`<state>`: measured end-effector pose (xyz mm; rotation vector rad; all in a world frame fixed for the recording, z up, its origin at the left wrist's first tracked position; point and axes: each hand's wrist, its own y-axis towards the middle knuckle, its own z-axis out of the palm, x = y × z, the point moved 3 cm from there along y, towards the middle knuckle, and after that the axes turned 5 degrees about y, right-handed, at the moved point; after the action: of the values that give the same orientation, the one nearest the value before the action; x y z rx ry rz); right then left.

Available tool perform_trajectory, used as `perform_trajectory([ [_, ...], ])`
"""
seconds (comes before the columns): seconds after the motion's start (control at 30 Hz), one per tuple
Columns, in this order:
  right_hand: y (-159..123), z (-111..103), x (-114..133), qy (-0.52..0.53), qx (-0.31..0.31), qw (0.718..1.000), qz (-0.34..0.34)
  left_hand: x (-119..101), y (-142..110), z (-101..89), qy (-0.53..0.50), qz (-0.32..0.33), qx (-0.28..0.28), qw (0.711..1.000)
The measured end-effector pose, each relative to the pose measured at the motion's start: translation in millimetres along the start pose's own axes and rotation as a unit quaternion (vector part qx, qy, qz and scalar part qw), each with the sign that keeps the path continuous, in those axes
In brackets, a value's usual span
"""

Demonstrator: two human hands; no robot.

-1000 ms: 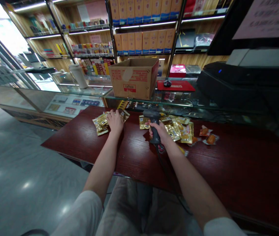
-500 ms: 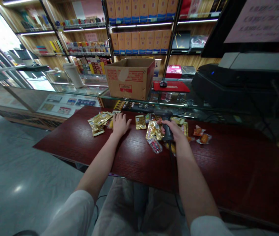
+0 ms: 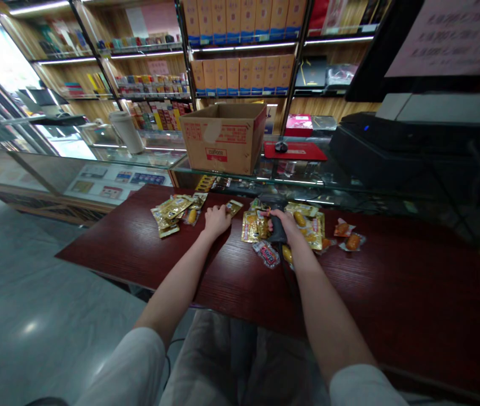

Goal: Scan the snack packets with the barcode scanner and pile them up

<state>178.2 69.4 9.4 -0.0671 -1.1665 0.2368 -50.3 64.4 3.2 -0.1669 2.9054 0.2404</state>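
My right hand (image 3: 287, 226) is wrapped round the handle of a black barcode scanner (image 3: 279, 228), its head pointing away from me over the snack packets. My left hand (image 3: 218, 221) rests low on the table with curled fingers on the near end of a gold snack packet (image 3: 234, 208); the fingertips are partly hidden. Left of it lies a heap of gold packets (image 3: 172, 210) with a small yellow snack (image 3: 191, 216) in clear wrap. Under and around the scanner are more gold packets (image 3: 250, 226), a red-labelled clear packet (image 3: 266, 254) and yellow wrapped snacks (image 3: 299, 219).
Two orange wrapped snacks (image 3: 353, 242) lie to the right on the dark red table (image 3: 231, 282). Beyond stands a glass counter with an open cardboard box (image 3: 223, 138), a mouse (image 3: 281, 146) on a red mat (image 3: 307, 151) and a white cup (image 3: 126, 132). A black machine (image 3: 413, 152) stands right.
My left hand has moved right from the heap onto the single gold packet, which has turned and shifted slightly left. The scanner in my right hand has moved a little left.
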Motion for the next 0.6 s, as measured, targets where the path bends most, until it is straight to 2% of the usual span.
perform_trajectory([
  [0.17, -9, 9, 6, -0.005, 0.04, 0.999, -0.029, 31, 13, -4.7, -0.1, -0.015, -0.01, 0.995],
  [0.3, -21, 31, 5, 0.01, 0.11, 0.994, -0.018, 48, 21, -10.6, -0.172, -0.014, -0.026, 0.985],
  [0.43, -28, 50, -6, 0.027, 0.127, 0.991, -0.019, 46, 20, -15.5, -0.233, 0.034, -0.004, 0.972],
  [0.6, -26, 57, -17, 0.027, 0.14, 0.99, -0.014, 39, 15, -20.1, -0.261, 0.067, 0.031, 0.963],
])
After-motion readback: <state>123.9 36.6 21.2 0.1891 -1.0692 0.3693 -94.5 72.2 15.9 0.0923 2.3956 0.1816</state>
